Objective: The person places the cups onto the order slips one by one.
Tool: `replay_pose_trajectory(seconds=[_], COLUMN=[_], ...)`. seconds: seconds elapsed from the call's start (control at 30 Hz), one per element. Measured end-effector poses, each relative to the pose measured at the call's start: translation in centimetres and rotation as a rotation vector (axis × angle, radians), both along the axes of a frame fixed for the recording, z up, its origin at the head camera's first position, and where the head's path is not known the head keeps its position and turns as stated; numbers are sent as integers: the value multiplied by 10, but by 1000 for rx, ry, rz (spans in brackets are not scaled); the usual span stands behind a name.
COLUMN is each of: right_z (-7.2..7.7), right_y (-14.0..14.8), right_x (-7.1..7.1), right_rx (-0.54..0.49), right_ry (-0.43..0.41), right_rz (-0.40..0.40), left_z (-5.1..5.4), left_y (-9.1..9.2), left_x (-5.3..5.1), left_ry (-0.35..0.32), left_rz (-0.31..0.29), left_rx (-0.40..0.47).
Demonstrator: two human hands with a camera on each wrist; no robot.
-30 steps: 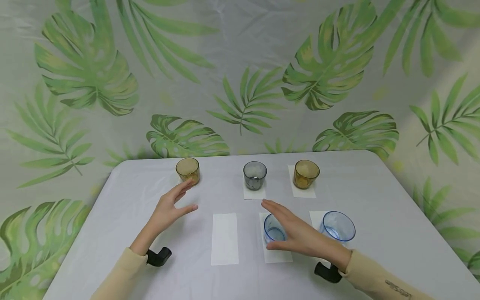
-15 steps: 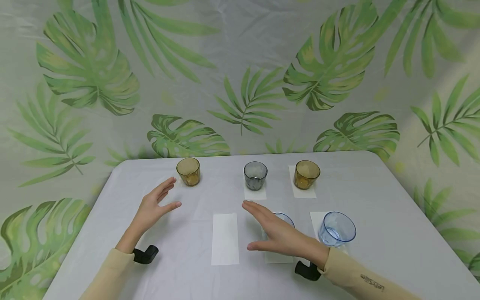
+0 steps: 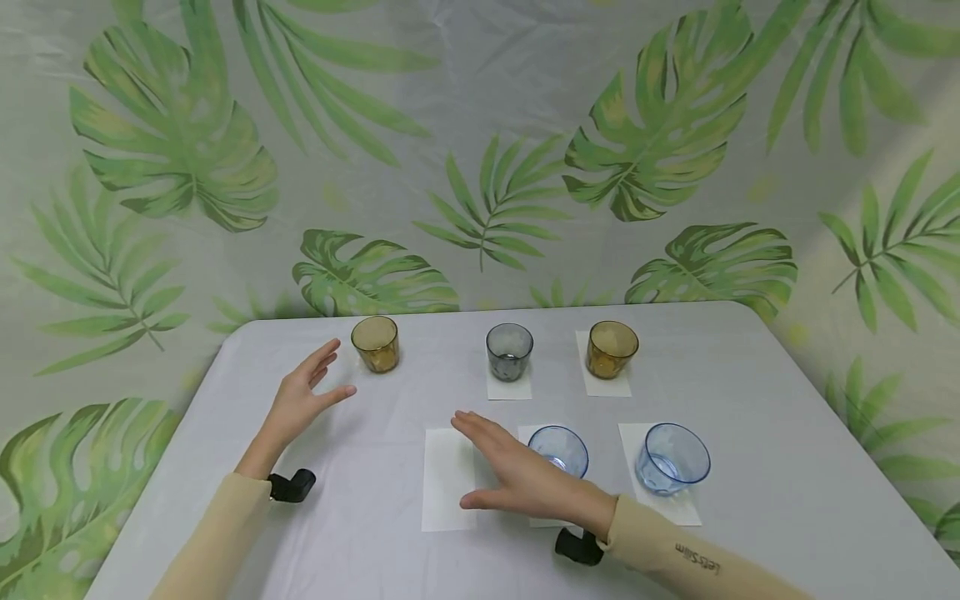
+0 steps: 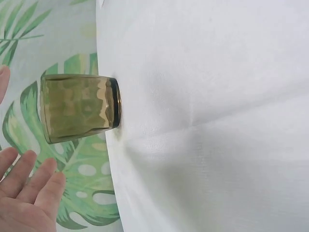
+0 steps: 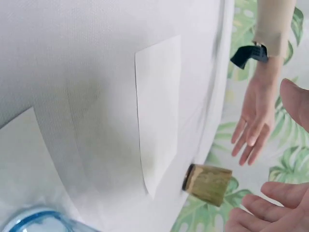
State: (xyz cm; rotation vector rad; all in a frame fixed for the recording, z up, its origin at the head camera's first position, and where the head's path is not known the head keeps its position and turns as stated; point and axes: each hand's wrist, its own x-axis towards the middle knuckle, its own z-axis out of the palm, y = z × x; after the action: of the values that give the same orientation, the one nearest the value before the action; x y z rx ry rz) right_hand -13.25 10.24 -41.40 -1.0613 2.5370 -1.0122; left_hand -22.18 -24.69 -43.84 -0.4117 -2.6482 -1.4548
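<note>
My left hand [image 3: 298,398] hovers over the table beside an amber glass [image 3: 376,345], fingers extended, thumb apart, holding nothing. That same amber glass [image 4: 82,107] stands upright just beyond the fingers in the left wrist view. My right hand [image 3: 517,468] is in the air with fingers outstretched and nothing in its grasp. Below its fingertips lies a bare white paper rectangle [image 3: 447,483]. Partly hidden behind the right hand, a blue glass [image 3: 564,450] stands on another paper. In the right wrist view the bare paper [image 5: 158,111] lies ahead of the fingers.
A grey glass [image 3: 510,353] and a second amber glass [image 3: 612,350] stand on papers at the back. Another blue glass [image 3: 673,460] is on a paper at the right. Behind the white table [image 3: 787,467] hangs a leaf-patterned cloth [image 3: 480,100].
My right hand has moved left, from over the blue glass toward the bare paper. My left hand has drawn back left from the amber glass, then risen slightly. The glasses stay put.
</note>
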Motion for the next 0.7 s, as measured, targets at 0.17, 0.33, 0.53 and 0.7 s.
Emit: replay_pose_trajectory(seconds=[0.17, 0.33, 0.53, 0.7], right_z=[-5, -9, -15, -20], right_y=[-7, -12, -15, -18], right_x=[1, 0, 0, 0], right_rx=[22, 46, 51, 32], right_ry=[-4, -6, 0, -2], right_rz=[-10, -29, -51, -58], left_z=[8, 27, 14, -6], left_y=[4, 14, 8, 1], left_x=[-3, 2, -12, -28], left_ry=[-34, -63, -85, -91], left_rz=[5, 18, 26, 34], left_rx=[3, 3, 12, 7])
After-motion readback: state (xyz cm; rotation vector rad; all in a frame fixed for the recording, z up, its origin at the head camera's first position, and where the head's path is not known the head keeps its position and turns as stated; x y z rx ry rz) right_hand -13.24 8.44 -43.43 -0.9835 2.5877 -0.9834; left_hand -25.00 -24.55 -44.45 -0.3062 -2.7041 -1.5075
